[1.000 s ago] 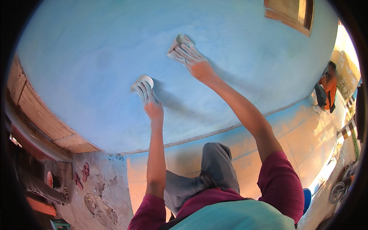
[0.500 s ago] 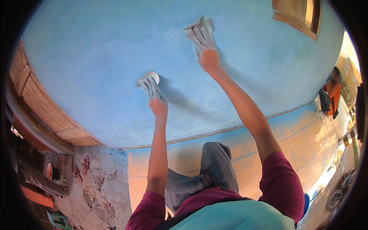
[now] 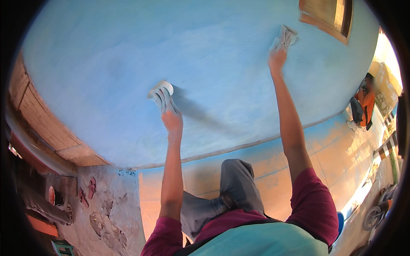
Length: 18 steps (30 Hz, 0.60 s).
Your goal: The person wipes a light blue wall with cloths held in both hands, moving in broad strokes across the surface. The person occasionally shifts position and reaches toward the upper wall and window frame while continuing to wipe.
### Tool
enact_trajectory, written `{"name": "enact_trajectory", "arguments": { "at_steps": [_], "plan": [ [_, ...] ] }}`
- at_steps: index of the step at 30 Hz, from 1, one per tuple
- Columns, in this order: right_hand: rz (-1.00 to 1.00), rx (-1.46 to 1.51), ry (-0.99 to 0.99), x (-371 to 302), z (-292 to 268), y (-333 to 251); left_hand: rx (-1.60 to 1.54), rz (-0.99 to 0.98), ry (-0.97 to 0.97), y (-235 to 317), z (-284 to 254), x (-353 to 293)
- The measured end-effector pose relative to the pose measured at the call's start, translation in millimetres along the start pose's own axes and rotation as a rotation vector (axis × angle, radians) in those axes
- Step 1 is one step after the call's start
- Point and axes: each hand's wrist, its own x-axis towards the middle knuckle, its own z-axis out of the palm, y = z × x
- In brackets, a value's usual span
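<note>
1. Across the blue wall (image 3: 106,64) the biggest change is the reach of the right hand (image 3: 276,55): a second ago it worked near the middle of the painted face, half a second ago it was higher, and now it is stretched far up and to the right, close under the wooden window frame (image 3: 326,19). Judging by that path, the rubbing is sweeping outward toward the frame.

2. Its pale cloth pad (image 3: 287,36) has travelled with it and is pressed flat on the wall, the fingers laid over it and closed against it, not spread apart.

3. By contrast the left hand (image 3: 171,115) has scarcely shifted; it sits at about the same spot, lower and left of centre, fingers together and pressing a white pad (image 3: 160,88) to the wall. It casts a dark shadow to its right.

4. Both forearms come up from the lower edge out of maroon sleeves (image 3: 314,205), with a bent knee in grey trousers (image 3: 239,179) between them, much as before.

5. Off to the right, a seated person in orange (image 3: 364,104) is well apart from the work.

6. Lower left, red sandals (image 3: 87,190) lie on rough ground beside a wooden door (image 3: 38,115).
</note>
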Motion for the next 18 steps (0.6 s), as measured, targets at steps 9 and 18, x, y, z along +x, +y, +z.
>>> {"name": "enact_trajectory", "arguments": {
  "at_steps": [9, 18],
  "plan": [
    [-0.566, 0.074, -0.518, -63.8, 7.7, -83.2, 0.024, 0.025, 0.005, -4.9, -3.4, -1.1],
    [0.233, -0.096, -0.125, 11.4, -7.9, 32.5, 0.011, 0.051, 0.024, -3.1, 0.5, 1.2]
  ]
}}
